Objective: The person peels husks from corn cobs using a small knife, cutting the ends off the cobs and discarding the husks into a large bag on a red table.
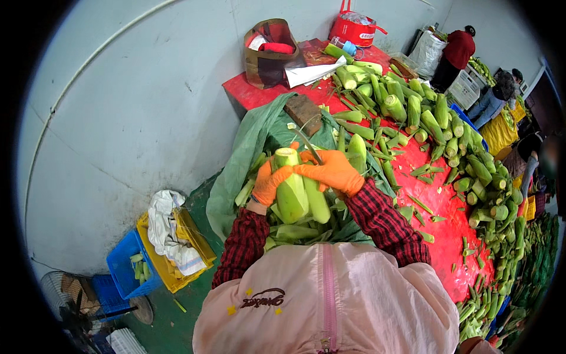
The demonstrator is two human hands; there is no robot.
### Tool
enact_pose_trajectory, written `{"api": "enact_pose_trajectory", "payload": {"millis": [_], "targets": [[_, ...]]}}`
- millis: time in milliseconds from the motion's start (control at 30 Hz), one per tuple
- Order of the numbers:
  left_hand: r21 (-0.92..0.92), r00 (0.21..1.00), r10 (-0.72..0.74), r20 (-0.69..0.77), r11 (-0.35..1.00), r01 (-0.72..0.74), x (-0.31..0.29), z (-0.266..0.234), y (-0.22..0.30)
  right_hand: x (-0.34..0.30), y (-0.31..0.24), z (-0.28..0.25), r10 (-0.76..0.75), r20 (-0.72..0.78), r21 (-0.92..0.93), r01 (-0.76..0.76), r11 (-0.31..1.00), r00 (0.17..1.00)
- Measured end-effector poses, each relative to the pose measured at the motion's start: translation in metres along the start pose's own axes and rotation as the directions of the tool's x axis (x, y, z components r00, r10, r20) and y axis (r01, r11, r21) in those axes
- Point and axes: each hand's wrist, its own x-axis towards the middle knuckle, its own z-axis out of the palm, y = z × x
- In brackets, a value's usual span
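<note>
My left hand [270, 182], in an orange glove, is closed round a thick ear of corn [292, 197] in a smooth pale green husk, cut end up. My right hand [333, 171], gloved too, is closed, with a narrow dark strip like a knife blade [308, 145] rising from between its fingers; its handle is hidden. The right fingertips press against the ear's upper side. Another husked ear [318, 203] leans just right of the held one. Below both hands lie loose green husks [295, 232] on a green sheet [234, 177].
A brown block [303, 113] rests on the sheet's far edge. Many ears of corn [427, 118] are heaped along the red table [433, 194]. A bag [272, 54] stands at the back. Yellow [194, 243] and blue crates [122, 259] sit at left; other people [457, 53] work at far right.
</note>
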Motion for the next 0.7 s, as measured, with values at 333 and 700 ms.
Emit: {"api": "enact_pose_trajectory", "payload": {"millis": [333, 700], "targets": [[-0.006, 0.983, -0.081, 0.167, 0.996, 0.084, 0.0, 0.002, 0.001, 0.006, 0.019, 0.005, -0.004, -0.07, 0.337, 0.027, 0.941, 0.998], [-0.146, 0.908, 0.01, -0.418, 0.986, -0.078, 0.007, 0.023, -0.051, 0.004, 0.048, 0.049, 0.041, -0.207, 0.669, 0.11, 0.735, 0.977]]}}
